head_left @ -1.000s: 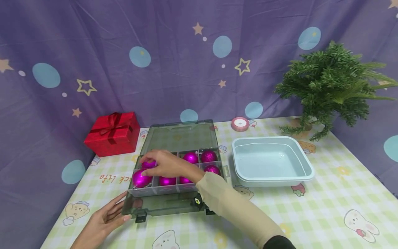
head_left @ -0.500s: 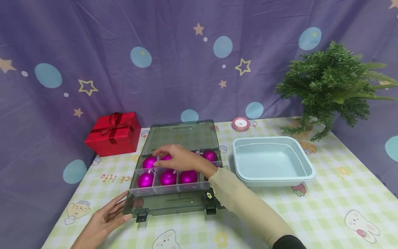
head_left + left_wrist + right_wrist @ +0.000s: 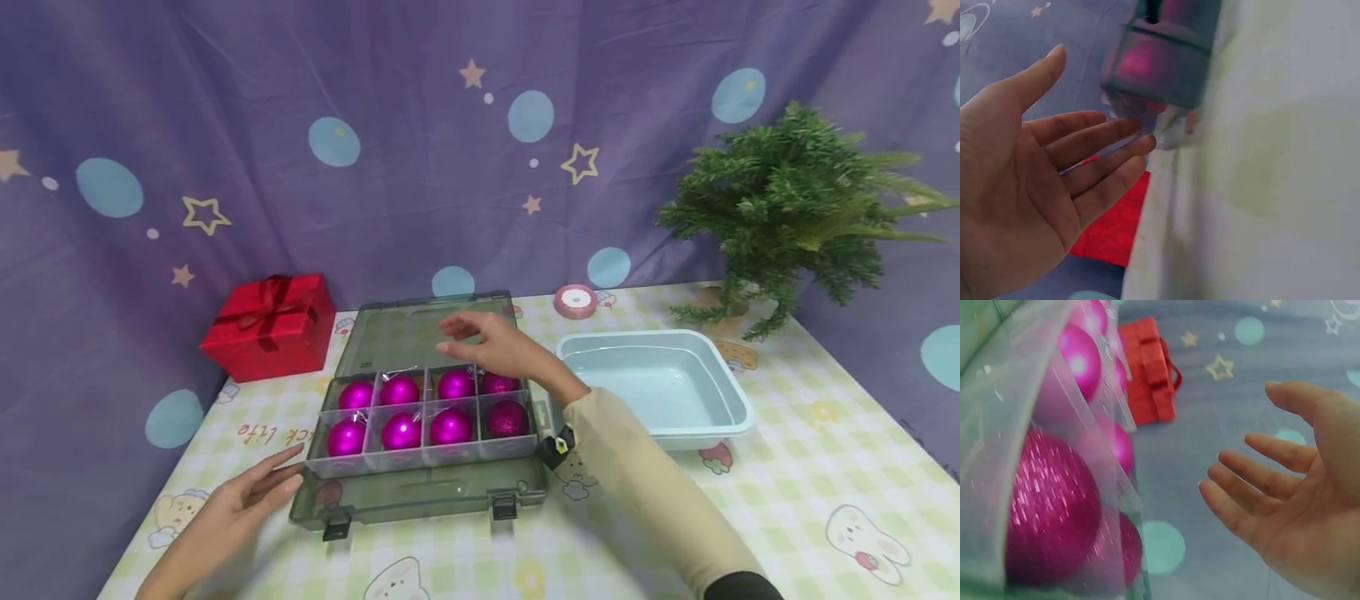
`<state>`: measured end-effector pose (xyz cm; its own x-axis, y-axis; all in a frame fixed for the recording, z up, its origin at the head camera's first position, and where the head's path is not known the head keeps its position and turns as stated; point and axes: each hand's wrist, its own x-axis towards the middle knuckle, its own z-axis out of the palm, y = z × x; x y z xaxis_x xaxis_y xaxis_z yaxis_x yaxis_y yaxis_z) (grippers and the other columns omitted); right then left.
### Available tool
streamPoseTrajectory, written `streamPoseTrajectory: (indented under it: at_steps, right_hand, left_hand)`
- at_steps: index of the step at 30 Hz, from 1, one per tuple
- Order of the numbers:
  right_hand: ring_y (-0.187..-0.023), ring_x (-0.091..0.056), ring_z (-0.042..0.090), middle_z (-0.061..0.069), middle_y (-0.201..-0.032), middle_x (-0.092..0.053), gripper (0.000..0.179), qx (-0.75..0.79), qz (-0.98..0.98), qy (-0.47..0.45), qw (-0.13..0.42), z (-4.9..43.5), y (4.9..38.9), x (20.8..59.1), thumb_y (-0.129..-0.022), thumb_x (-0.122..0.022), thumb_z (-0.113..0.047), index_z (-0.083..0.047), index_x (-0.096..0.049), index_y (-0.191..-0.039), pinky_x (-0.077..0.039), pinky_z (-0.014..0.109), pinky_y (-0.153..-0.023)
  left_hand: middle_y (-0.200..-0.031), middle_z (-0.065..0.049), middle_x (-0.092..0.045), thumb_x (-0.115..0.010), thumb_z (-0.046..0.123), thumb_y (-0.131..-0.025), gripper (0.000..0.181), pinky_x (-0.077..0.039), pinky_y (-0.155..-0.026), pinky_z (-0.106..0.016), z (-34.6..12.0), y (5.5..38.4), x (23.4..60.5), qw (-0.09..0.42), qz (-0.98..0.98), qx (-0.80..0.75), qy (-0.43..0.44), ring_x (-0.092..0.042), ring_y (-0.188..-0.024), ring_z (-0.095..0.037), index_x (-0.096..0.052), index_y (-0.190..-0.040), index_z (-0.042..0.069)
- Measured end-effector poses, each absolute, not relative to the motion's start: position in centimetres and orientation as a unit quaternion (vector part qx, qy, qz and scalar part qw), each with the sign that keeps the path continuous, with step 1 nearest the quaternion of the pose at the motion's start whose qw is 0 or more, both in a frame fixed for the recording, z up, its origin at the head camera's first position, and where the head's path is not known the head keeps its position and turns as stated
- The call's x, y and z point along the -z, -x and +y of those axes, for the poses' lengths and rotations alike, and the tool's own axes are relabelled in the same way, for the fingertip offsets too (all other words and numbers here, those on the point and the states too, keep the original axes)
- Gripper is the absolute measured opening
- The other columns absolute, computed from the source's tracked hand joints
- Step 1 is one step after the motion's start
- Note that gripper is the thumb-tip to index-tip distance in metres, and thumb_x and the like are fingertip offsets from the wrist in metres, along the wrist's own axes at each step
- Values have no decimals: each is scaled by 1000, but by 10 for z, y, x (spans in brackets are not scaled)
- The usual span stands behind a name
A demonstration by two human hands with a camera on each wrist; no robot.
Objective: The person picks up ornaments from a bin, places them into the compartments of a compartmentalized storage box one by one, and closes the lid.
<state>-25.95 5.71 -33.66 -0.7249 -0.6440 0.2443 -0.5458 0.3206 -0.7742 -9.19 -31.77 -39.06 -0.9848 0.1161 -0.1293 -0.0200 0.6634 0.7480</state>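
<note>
A grey see-through organizer box (image 3: 420,492) lies with its lid (image 3: 390,337) folded back. In its divided compartments sit several magenta Christmas baubles, among them a smooth bauble (image 3: 347,437) at front left and a glittery bauble (image 3: 507,418) at front right. My right hand (image 3: 497,346) hovers over the back right of the box, fingers extended and holding nothing; the right wrist view shows that palm (image 3: 1297,481) apart from the baubles. By the front left corner is my left hand (image 3: 243,508), its fingers loosely extended. A small gap separates its fingertips (image 3: 1147,144) from the box.
A pale blue basin (image 3: 738,408) stands right of the box. Behind are a pink ribbon roll (image 3: 576,302) and an artificial fir tree (image 3: 780,200). A red gift box (image 3: 270,329) sits at back left, before a purple curtain (image 3: 405,67).
My right hand has let go of the front left bauble, now seated in its compartment, and moved right and up over the box. My left hand has drawn slightly away from the corner.
</note>
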Motion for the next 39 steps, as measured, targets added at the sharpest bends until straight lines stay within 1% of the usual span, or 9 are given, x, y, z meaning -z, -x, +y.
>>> streamPoseTrajectory:
  at_steps: [3, 5, 11, 15, 18, 19, 26, 32, 39]
  right_hand:
    - [-125, -60, 30, 15, -136, -64, 43, 467, 815, 338, 48, 69, 266, 334, -105, -65, -24, -1, -59, -141, -48, 41, -108]
    - [-125, -60, 30, 15, -135, -64, 43, 474, 821, 316, 45, 77, 271, 334, -105, -64, -25, -1, -59, -141, -49, 41, -106]
    - [-129, -57, 32, 18, -138, -61, 50, 476, 839, 257, 67, 97, 285, 338, -108, -56, -34, 0, -55, -145, -49, 45, -106]
    - [-140, -46, 36, 22, -153, -48, 64, 509, 825, 213, 123, 106, 293, 341, -111, -46, -43, 3, -42, -155, -44, 52, -112]
    - [-148, -34, 41, 24, -160, -38, 71, 543, 802, 174, 176, 110, 298, 341, -112, -39, -48, 4, -30, -160, -37, 56, -116]
    - [-149, -30, 43, 24, -161, -35, 73, 550, 796, 165, 191, 112, 299, 341, -112, -37, -49, 4, -27, -161, -34, 56, -118]
    - [-153, -17, 46, 27, -165, -25, 79, 593, 764, 92, 237, 112, 314, 339, -111, -33, -53, 4, -13, -164, -25, 53, -123]
    - [-154, -11, 46, 31, -167, -11, 82, 619, 741, 62, 252, 109, 326, 346, -111, -33, -53, 2, -4, -164, -23, 56, -123]
    - [-154, -4, 48, 23, -169, -15, 80, 617, 737, 53, 273, 106, 334, 354, -110, -30, -57, -7, -2, -167, -19, 57, -124]
  left_hand:
    - [-143, -22, -59, -53, 28, -111, 54, -53, -87, -17, -322, 105, 383, 47, 902, -422, -76, -61, -115, 3, -42, -157, 1]
    - [-141, -24, -60, -49, 25, -113, 51, -53, -88, -16, -323, 118, 378, 31, 894, -435, -103, -62, -114, 2, -42, -156, -2]
    - [-144, -30, -54, -37, 30, -116, 54, -50, -93, -15, -320, 161, 364, 23, 892, -435, -121, -63, -124, -26, -39, -155, -8]
    - [-151, -34, -45, -27, 38, -116, 64, -44, -113, -42, -316, 189, 357, 53, 889, -440, -119, -46, -138, -50, -33, -156, -11]
    - [-157, -37, -33, -19, 46, -115, 74, -25, -117, -62, -314, 210, 354, 86, 873, -468, -109, -32, -145, -53, -25, -157, -15]
    - [-159, -38, -28, -16, 50, -114, 78, -22, -118, -63, -313, 216, 354, 99, 865, -482, -103, -27, -147, -53, -21, -157, -16]
    - [-163, -40, -1, -11, 68, -106, 100, -3, -123, -59, -302, 249, 350, 163, 794, -582, -65, -3, -152, -52, 4, -157, -16]
    - [-163, -39, 8, -12, 73, -102, 105, 2, -124, -56, -296, 265, 355, 179, 773, -607, -39, 5, -153, -50, 10, -156, -15]
    - [-162, -37, 16, -8, 76, -99, 109, 6, -125, -53, -297, 276, 365, 191, 745, -639, -22, 12, -153, -47, 16, -154, -15]
